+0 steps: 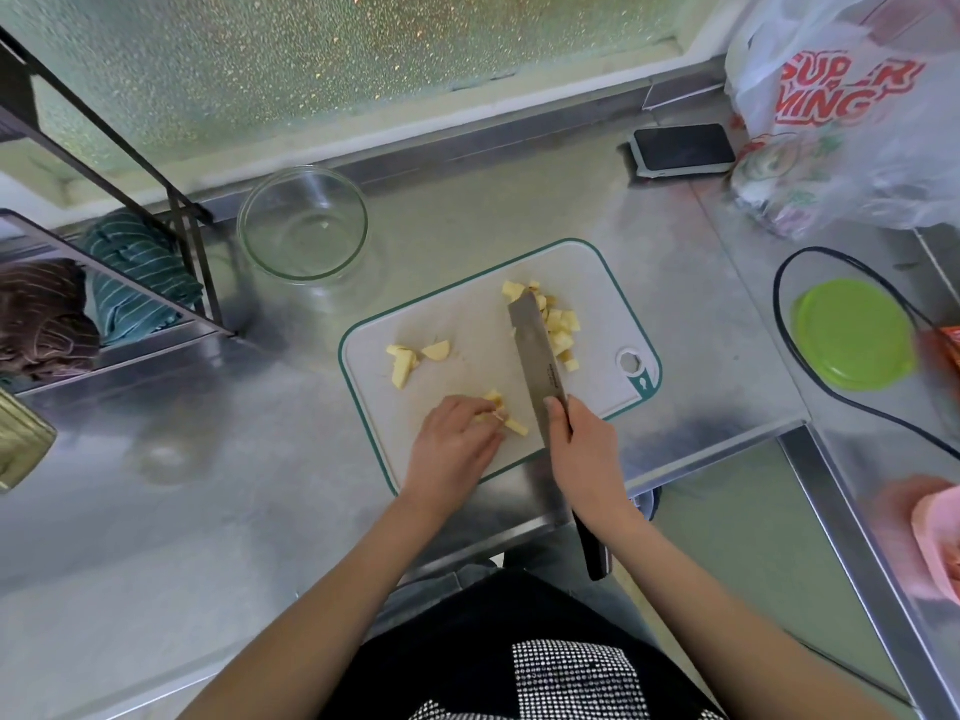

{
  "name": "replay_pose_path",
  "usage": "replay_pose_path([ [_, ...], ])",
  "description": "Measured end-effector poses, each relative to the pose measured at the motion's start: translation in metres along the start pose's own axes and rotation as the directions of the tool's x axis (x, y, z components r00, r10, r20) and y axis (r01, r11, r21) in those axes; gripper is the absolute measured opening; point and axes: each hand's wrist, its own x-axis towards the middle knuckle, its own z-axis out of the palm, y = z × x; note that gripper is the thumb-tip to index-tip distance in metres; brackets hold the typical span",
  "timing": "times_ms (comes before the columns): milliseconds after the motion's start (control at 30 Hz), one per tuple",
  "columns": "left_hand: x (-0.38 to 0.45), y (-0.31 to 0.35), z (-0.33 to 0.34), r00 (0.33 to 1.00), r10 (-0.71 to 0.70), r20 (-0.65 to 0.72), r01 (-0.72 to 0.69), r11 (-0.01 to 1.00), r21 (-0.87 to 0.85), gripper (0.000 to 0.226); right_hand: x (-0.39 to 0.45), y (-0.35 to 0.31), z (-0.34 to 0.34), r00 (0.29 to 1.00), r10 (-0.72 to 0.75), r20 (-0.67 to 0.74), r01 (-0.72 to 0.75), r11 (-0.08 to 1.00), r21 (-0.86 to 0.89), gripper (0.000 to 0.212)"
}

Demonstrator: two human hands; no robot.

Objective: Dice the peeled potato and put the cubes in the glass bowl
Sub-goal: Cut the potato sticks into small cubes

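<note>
While the right hand [582, 449] gripped the broad steel knife [535, 350], the left hand [457, 444] pinched pale potato chunks [498, 413] on the rounded plastic board [467, 324].

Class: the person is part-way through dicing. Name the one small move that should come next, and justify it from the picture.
Probably bring the knife leftward and cut the potato strips under the left hand. Those pieces look longer than the cubes heaped right of the blade, the right hand already grips the knife, and the glass bowl looks nearly empty.
</note>
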Motion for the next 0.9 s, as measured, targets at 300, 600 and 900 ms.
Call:
replay_pose_path([
  [300,0.019,-0.003,0.016,0.966,0.213,0.144,-0.238,0.951,0.195,0.023,-0.002,0.005,-0.001,0.999,0.029,-0.026,-0.029,0.999,0.014,0.032],
  [600,0.008,-0.009,0.009,0.995,-0.061,0.084,0.055,0.996,0.070,0.024,-0.005,0.006,0.001,0.999,0.049,0.017,-0.050,0.998,0.025,0.031],
  [900,-0.005,-0.012,0.000,0.974,-0.191,0.121,0.201,0.976,-0.080,0.045,-0.012,-0.005,0.004,0.999,0.024,0.046,-0.025,1.000,0.008,0.032],
])
